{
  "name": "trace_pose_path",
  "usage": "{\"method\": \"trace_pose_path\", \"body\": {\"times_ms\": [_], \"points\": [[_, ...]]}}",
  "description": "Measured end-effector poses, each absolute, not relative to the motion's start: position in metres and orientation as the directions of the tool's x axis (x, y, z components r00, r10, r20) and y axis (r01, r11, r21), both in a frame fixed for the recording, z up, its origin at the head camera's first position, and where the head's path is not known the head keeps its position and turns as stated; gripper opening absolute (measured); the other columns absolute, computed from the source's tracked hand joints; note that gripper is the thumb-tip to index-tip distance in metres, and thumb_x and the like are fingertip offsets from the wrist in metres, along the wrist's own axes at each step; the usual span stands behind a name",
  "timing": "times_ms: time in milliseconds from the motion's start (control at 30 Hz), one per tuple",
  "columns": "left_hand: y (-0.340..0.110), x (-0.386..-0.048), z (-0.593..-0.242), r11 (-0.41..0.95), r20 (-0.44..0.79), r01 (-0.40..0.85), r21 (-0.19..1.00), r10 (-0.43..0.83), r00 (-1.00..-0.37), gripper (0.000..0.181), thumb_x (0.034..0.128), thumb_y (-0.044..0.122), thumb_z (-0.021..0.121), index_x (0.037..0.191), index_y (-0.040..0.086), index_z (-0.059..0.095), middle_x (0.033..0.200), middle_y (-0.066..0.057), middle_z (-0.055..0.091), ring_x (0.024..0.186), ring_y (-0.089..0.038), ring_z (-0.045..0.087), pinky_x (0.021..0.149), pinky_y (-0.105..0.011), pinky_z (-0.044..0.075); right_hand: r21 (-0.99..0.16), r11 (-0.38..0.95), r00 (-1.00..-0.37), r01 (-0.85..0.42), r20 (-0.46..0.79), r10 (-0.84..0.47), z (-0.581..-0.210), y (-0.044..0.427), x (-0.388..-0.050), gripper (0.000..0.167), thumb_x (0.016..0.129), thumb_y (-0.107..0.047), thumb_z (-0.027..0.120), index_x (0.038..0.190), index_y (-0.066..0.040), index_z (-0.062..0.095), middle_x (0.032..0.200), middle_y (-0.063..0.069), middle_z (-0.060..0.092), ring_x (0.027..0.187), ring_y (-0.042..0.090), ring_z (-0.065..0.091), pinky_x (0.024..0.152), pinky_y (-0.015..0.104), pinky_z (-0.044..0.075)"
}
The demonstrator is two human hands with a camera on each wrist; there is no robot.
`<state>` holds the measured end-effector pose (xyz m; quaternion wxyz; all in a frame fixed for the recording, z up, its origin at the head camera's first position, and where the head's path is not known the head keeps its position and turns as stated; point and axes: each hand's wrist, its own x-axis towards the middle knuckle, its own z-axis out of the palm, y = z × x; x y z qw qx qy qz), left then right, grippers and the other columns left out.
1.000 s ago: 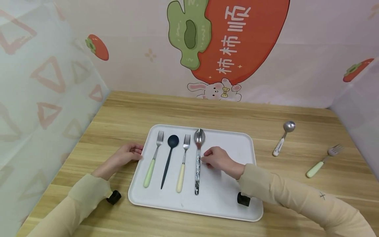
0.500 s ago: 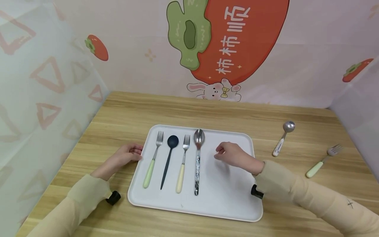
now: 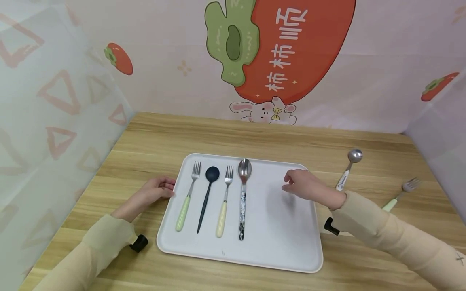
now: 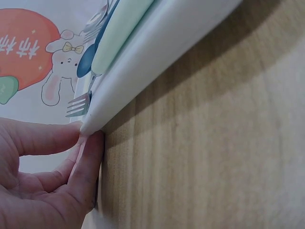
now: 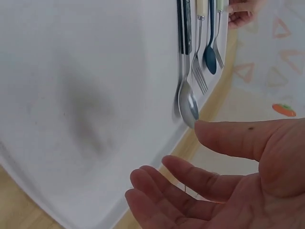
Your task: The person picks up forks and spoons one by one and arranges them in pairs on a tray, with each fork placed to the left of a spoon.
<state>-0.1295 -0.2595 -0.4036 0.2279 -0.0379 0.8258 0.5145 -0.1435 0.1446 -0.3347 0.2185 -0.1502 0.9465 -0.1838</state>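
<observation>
A white tray [image 3: 276, 242] holds a green-handled fork [image 3: 183, 213], a black spoon [image 3: 206, 202], a cream-handled fork [image 3: 222, 218] and, rightmost, a spoon with a patterned handle [image 3: 242, 210]. My left hand [image 3: 147, 195] pinches the tray's left rim; in the left wrist view the thumb and a finger of that hand [image 4: 43, 176] meet at the rim. My right hand [image 3: 309, 186] hangs over the tray's right part, holding nothing. In the right wrist view the fingers of this hand [image 5: 224, 181] are relaxed and apart from the thumb.
On the wooden table [image 3: 218, 135], right of the tray, lie a small spoon [image 3: 354, 156] with a white handle and another green-handled fork [image 3: 409, 184], its handle partly behind the right sleeve. A printed cloth [image 3: 164, 89] stands behind the table.
My right hand has moved right, from beside the patterned-handled spoon to above the tray's right part. The left hand and the tray's cutlery have stayed in place.
</observation>
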Motion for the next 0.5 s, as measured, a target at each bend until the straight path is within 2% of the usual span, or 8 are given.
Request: {"method": "trace_pose_path", "body": {"times_ms": [500], "points": [[-0.260,-0.128,-0.403,0.470,-0.403,-0.283,0.836,0.178,-0.898,0.043,0.0808,-0.002,0.056,0.118,-0.018,0.042,0.096,-0.014,0.056,0.080,-0.011,0.051,0.070,-0.019,0.048,-0.322,0.932,-0.862,-0.168,-0.410,-0.298,-0.314,0.190,-0.161,0.035,0.087,-0.019,0.055,0.104,0.012,0.054,0.099,0.023,0.059,0.084,0.031,0.057,0.070,0.040,0.047]]}}
